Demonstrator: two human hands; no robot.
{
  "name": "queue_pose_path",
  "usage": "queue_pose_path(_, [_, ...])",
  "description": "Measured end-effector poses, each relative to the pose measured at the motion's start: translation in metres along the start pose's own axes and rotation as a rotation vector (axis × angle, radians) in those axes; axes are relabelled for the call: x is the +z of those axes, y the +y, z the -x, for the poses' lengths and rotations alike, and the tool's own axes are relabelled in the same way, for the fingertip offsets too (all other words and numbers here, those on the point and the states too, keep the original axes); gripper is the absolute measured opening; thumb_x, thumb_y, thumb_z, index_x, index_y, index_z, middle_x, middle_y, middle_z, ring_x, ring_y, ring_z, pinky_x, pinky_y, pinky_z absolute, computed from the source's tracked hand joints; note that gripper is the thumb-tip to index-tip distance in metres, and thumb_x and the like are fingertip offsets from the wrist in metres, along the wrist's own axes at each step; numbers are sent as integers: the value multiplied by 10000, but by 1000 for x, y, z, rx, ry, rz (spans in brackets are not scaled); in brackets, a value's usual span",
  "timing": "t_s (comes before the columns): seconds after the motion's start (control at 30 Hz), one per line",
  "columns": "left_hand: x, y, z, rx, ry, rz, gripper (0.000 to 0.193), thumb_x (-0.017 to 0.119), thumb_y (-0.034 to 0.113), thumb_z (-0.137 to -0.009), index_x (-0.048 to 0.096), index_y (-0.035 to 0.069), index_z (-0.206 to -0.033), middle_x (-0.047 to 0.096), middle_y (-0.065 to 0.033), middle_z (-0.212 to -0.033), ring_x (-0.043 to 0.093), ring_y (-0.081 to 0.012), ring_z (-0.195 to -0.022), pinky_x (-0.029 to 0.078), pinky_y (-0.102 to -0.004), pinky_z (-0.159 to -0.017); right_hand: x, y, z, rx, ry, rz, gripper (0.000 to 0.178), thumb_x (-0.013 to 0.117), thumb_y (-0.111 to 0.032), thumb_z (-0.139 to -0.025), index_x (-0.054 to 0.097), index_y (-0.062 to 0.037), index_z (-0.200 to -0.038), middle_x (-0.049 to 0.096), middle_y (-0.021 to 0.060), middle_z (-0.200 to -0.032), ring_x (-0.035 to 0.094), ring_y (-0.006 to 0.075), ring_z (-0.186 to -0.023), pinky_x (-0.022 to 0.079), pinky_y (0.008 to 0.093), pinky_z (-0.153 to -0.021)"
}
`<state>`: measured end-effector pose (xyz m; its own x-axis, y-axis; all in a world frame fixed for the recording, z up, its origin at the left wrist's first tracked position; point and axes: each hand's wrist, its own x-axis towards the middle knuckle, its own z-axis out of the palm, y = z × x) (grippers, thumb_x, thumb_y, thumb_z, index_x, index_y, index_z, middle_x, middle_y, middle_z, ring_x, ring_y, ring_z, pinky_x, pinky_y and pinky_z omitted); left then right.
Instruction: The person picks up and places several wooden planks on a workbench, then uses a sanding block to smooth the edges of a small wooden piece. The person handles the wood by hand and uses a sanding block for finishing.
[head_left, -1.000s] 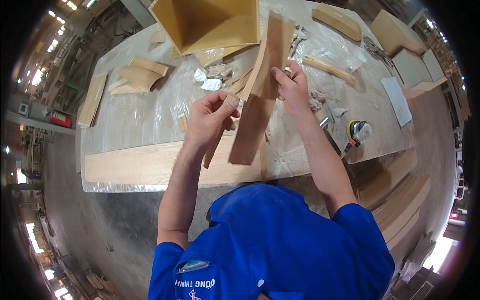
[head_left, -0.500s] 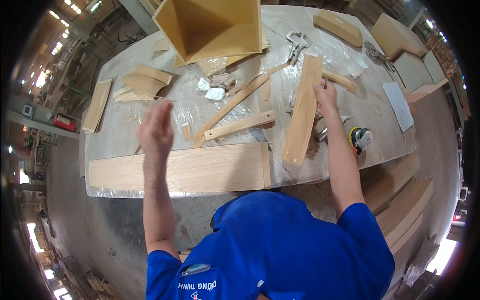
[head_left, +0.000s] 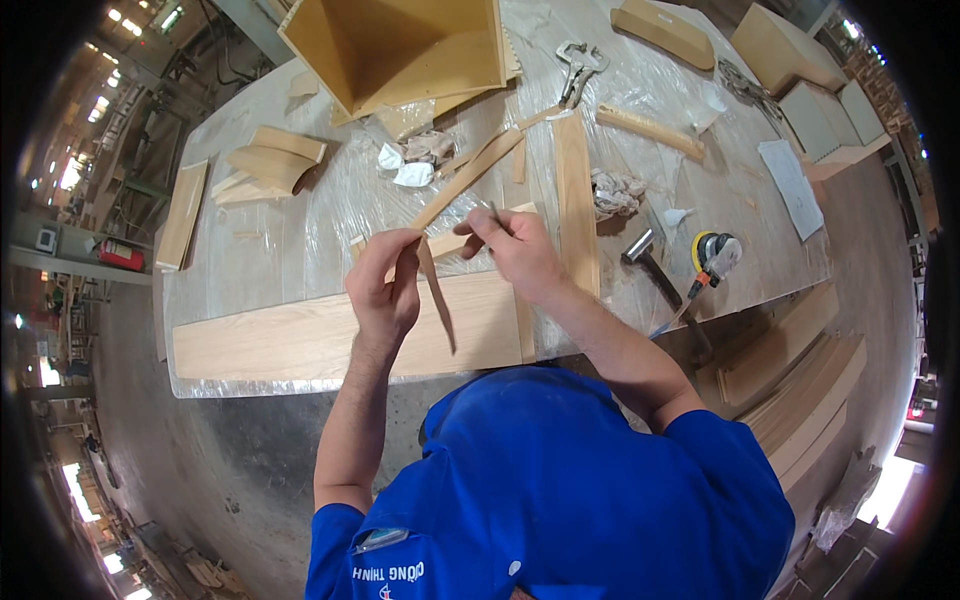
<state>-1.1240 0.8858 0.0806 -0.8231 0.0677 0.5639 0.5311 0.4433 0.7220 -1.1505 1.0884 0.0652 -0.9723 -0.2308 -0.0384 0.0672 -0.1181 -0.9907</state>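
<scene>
My left hand [head_left: 386,290] is closed in a pinch on a thin wood strip [head_left: 438,303], which hangs down over a wide pale board [head_left: 270,335] at the table's near edge. Just to its right, my right hand [head_left: 518,252] is closed on a small, dark, narrow item [head_left: 493,210] sticking up from the fingers; its kind is too small to make out. Beneath both hands a short wood batten [head_left: 455,245] is partly hidden. A narrow upright board [head_left: 575,190] lies beyond my right hand.
Right of the narrow board are a hammer [head_left: 657,272], a sander [head_left: 712,255] and crumpled wrapping [head_left: 615,193]. A locking clamp [head_left: 578,72] and an open wooden box [head_left: 400,60] sit at the back. Curved wood pieces [head_left: 275,160] lie left; stacked boards [head_left: 800,400] stand below right.
Both hands have come together in front of me, the right from the far right. The narrow board has shifted left and straightened, out of my right hand's reach. The hammer now shows fully.
</scene>
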Motion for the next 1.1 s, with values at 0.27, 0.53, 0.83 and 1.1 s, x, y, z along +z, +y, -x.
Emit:
queue_pose_path(0.27, [19, 3, -13, -260, 55, 430, 167, 627, -14, -1004, 608, -19, -1170, 694, -112, -1074, 672, -162, -1018, 570, -305, -852, -2, -6, 7, -11, -283, -41, 397, 450, -369, -1121, 643, -24, -1089, 682, 60, -883, 644, 118, -842, 517, 289, -797])
queue_pose_path(0.53, [-11, 10, -12, 192, -139, -252, 181, 690, -86, -846, 682, 24, -989, 695, -115, -840, 705, -267, -759, 538, -353, -677, -15, -11, 13, 322, -325, -10, 292, 584, -270, -1068, 627, -25, -916, 553, 1, -673, 545, 107, -661, 440, 290, -615])
queue_pose_path(0.83, [-152, -13, 4, -223, 139, -282, 92, 673, -7, -959, 688, -15, -1050, 733, -108, -916, 723, -200, -816, 579, -287, -754, -111, -66, 21, 23, 35, 668, 214, 601, -187, -1030, 643, 9, -956, 565, -18, -729, 515, 72, -736, 444, 304, -645])
queue_pose_path(1.1, [-120, -3, 29, -455, 577, 473, 161, 622, 100, -1030, 602, 14, -1164, 728, -165, -1047, 743, -312, -953, 603, -395, -872, -120, 27, -70, -744, 219, 1314, 220, 564, -214, -1026, 653, -27, -1102, 654, 212, -785, 672, 411, -773, 505, 463, -685])
